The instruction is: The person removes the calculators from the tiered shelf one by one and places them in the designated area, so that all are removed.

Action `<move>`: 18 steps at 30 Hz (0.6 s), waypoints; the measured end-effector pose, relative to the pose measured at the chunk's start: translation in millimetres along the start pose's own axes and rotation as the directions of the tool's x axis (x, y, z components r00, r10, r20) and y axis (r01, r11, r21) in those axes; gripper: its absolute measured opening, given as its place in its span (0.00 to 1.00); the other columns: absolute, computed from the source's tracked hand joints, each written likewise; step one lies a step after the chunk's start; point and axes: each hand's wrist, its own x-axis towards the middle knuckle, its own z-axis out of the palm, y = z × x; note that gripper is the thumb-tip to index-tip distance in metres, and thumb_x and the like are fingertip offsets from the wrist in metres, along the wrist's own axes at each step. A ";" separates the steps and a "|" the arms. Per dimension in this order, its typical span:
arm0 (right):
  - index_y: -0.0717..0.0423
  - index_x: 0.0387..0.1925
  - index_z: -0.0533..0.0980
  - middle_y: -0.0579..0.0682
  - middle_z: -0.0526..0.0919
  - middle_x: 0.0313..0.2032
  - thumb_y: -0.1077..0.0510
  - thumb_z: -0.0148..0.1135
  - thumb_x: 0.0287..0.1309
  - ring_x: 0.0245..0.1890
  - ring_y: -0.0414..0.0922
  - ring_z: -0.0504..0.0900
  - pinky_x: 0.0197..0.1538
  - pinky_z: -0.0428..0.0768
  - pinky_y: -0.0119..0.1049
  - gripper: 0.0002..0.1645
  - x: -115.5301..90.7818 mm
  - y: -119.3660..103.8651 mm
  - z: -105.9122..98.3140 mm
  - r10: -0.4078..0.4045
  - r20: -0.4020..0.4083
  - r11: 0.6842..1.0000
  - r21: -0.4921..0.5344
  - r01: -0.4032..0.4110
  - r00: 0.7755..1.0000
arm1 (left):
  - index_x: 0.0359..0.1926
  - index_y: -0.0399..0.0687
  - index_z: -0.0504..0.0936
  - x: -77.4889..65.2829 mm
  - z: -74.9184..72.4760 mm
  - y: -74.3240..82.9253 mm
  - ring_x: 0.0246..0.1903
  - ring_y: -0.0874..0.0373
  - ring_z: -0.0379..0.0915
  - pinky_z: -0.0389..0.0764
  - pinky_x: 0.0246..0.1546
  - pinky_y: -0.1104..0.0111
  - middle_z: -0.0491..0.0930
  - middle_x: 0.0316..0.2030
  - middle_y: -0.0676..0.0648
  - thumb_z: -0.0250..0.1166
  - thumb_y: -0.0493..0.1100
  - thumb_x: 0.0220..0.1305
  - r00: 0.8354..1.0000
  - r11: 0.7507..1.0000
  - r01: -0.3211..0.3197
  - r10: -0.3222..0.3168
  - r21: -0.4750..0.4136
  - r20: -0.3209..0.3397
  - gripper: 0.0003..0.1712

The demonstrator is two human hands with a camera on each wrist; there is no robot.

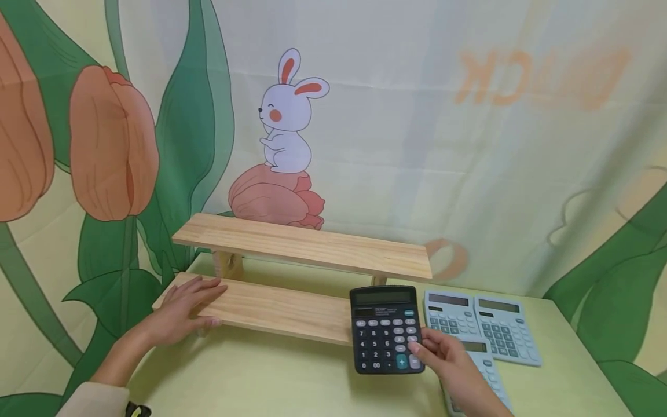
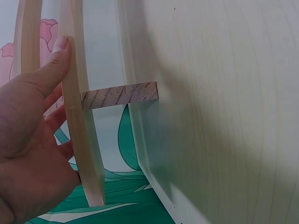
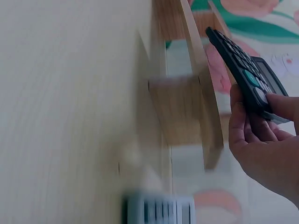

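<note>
Your left hand (image 1: 182, 310) lies flat on the left end of the lower step of the wooden two-step shelf (image 1: 271, 310), fingers straight and spread on top; the left wrist view shows the thumb (image 2: 51, 65) pressed against the board's edge and one short leg (image 2: 121, 94) standing on the counter (image 1: 271, 376).

Further right, your right hand (image 1: 448, 362) holds the black calculator (image 1: 384, 329) by its lower right corner, thumb on the keys and fingers curled beneath. The calculator is tilted up, its top edge over the right end of the lower step; the right wrist view shows it lifted off the counter, just beside the board.

Right of that hand, two pale blue calculators (image 1: 482, 325) lie flat side by side, touching, with a third (image 1: 482, 370) partly hidden under your wrist.

The upper step (image 1: 307, 246) is bare along its length, and so is the lower one between your hands. The front of the counter is open; its right edge runs close past the blue calculators.

The counter is pale yellow-green. Behind it hangs a cloth backdrop (image 1: 469, 145) printed with a rabbit (image 1: 286, 116), tulips and leaves.
</note>
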 end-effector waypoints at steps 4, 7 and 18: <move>0.73 0.74 0.64 0.61 0.86 0.57 0.46 0.61 0.78 0.54 0.52 0.86 0.58 0.85 0.49 0.41 -14.5 7.8 -44.9 0.061 -0.072 0.993 -0.093 -0.068 0.996 | 0.73 0.41 0.75 1.1 2.5 0.2 0.74 0.22 0.50 0.43 0.62 0.18 0.67 0.75 0.33 0.75 0.53 0.66 1.000 1.000 0.007 -0.007 -0.011 0.008 0.40; 0.78 0.76 0.56 0.72 0.76 0.66 0.41 0.56 0.80 0.61 0.59 0.82 0.63 0.81 0.56 0.49 -23.4 15.0 -81.9 0.101 -0.108 0.979 -0.168 -0.118 0.989 | 0.74 0.41 0.75 1.0 4.8 -1.2 0.74 0.22 0.49 0.42 0.63 0.19 0.66 0.75 0.33 0.75 0.54 0.66 1.000 1.000 0.021 -0.021 -0.013 0.016 0.41; 0.81 0.75 0.54 0.57 0.87 0.50 0.36 0.48 0.81 0.43 0.43 0.87 0.53 0.86 0.53 0.51 -45.3 68.1 -217.3 0.175 -0.278 0.936 -0.250 -0.247 0.945 | 0.74 0.42 0.75 0.0 3.9 -2.7 0.74 0.22 0.49 0.43 0.62 0.18 0.66 0.75 0.33 0.75 0.55 0.66 0.999 1.000 0.028 -0.028 -0.007 0.017 0.41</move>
